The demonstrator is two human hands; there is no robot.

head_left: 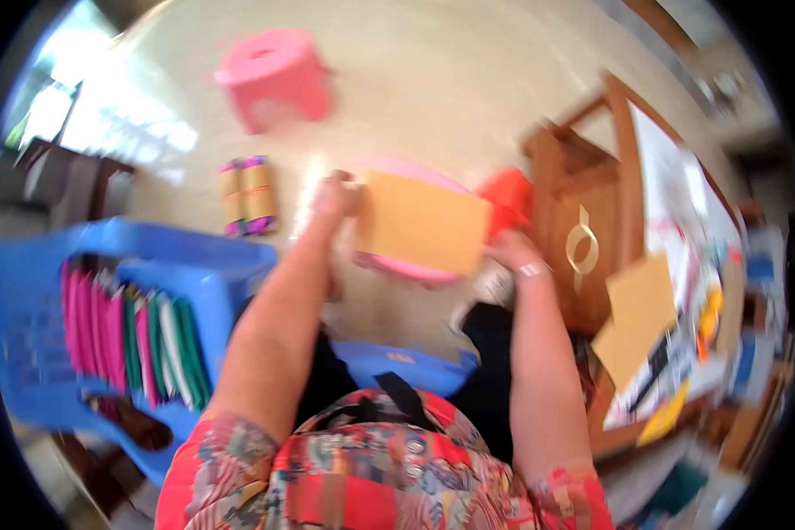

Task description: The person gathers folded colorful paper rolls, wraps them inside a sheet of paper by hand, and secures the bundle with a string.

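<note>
A flat tan sheet of card or paper (422, 223) is held up between my two hands, over a round pink surface (406, 267) that shows past its edges. My left hand (336, 193) grips the sheet's left edge, fingers closed. At its lower right edge my right hand (509, 250) holds the corner, with a white band on the wrist. A bright red-orange item (508, 199) lies just beyond my right hand; whether the hand touches it, I cannot tell. The picture is blurred by motion.
A pink stool (274, 78) stands ahead, near two tan-wrapped bundles (248, 195) on the floor. At left, a blue plastic chair (35, 309) has folded pink, green and white cloths (132, 340). At right stands a wooden table (629, 168) with papers and tan sheets (638, 309).
</note>
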